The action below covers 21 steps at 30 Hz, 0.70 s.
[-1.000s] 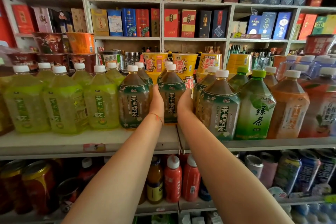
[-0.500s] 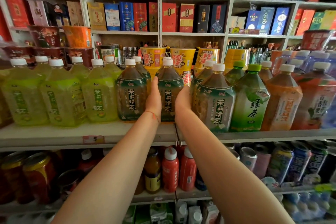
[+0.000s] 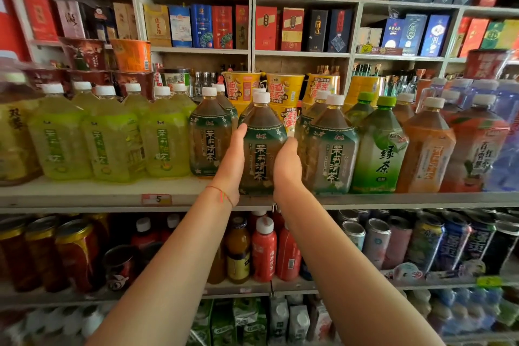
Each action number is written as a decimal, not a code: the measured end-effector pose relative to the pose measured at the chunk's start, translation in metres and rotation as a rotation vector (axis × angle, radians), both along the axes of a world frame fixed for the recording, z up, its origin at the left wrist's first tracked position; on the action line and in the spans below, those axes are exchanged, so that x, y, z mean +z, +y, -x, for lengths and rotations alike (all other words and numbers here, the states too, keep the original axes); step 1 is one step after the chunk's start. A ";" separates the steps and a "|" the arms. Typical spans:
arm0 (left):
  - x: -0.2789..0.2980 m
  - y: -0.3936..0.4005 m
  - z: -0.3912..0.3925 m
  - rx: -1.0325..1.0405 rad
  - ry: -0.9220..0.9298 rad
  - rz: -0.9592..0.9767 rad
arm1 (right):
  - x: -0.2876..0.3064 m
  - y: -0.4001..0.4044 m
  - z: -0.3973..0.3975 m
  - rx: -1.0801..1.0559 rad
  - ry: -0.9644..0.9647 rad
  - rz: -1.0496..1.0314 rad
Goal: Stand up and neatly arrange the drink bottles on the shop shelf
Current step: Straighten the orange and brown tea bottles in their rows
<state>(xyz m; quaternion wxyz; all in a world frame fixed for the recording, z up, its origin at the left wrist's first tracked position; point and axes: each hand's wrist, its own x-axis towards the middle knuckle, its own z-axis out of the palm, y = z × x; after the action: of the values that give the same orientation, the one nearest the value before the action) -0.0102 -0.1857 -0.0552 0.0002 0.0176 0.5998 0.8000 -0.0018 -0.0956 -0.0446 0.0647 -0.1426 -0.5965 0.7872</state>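
- White-capped dark tea bottle (image 3: 262, 146) stands upright at the front edge of the pale shelf (image 3: 84, 195), held between both hands.
- Left hand (image 3: 231, 161) lies against its left side, fingers straight; right hand (image 3: 286, 167) cups its right side, though the fingers behind cannot be seen.
- Left of that bottle stand a matching bottle (image 3: 209, 135) and yellow-green bottles (image 3: 112, 139); right of it, another matching bottle (image 3: 331, 146), a green-capped bottle (image 3: 379, 146) and orange bottles (image 3: 427, 149).
- Behind it sit yellow noodle cups (image 3: 285, 88); above, boxed goods (image 3: 202, 26); below, cans (image 3: 376, 241) and red bottles (image 3: 264, 250).
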 end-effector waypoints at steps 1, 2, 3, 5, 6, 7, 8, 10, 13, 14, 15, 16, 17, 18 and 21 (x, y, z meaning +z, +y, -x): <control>-0.001 -0.002 0.000 -0.014 -0.005 0.006 | -0.002 0.000 -0.002 -0.002 0.013 -0.016; 0.000 -0.002 -0.002 -0.022 -0.006 0.012 | -0.003 -0.001 -0.004 -0.005 0.024 -0.031; 0.000 -0.002 -0.004 -0.036 -0.002 0.023 | -0.004 0.000 -0.006 -0.004 0.032 -0.040; 0.001 -0.001 -0.006 -0.052 0.012 0.038 | -0.004 0.001 -0.007 0.000 0.034 -0.035; 0.002 -0.001 -0.007 -0.049 0.017 0.048 | -0.003 0.002 -0.008 0.006 0.031 -0.028; 0.003 -0.002 -0.006 -0.042 0.024 0.058 | -0.003 0.002 -0.008 0.011 0.033 -0.017; 0.004 -0.003 -0.007 -0.035 0.033 0.064 | -0.003 0.002 -0.010 0.017 0.040 -0.018; 0.005 -0.007 -0.004 -0.032 0.038 0.045 | -0.007 0.000 -0.015 0.015 0.107 -0.094; 0.006 -0.009 0.005 -0.031 0.060 -0.024 | -0.021 0.000 -0.023 -0.061 0.451 -0.424; 0.007 -0.008 0.006 -0.023 0.076 -0.030 | -0.025 0.003 -0.025 -0.119 0.586 -0.600; 0.007 -0.006 0.009 -0.011 0.091 -0.030 | -0.028 0.008 -0.023 -0.187 0.709 -0.789; 0.007 -0.006 0.010 -0.002 0.106 -0.030 | -0.030 0.011 -0.019 -0.248 0.811 -0.971; 0.007 -0.005 0.010 0.014 0.116 -0.027 | -0.031 0.014 -0.016 -0.294 0.885 -1.122; 0.007 -0.004 0.010 0.034 0.123 -0.026 | -0.031 0.016 -0.012 -0.313 0.928 -1.238; 0.007 0.002 0.010 0.093 0.161 -0.034 | -0.029 0.019 -0.004 -0.307 0.963 -1.435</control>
<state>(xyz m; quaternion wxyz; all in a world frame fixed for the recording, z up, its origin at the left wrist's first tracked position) -0.0199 -0.1833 -0.0481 -0.0852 0.0541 0.5845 0.8051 0.0019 -0.0764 -0.0732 0.4888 0.2015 -0.8296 0.1792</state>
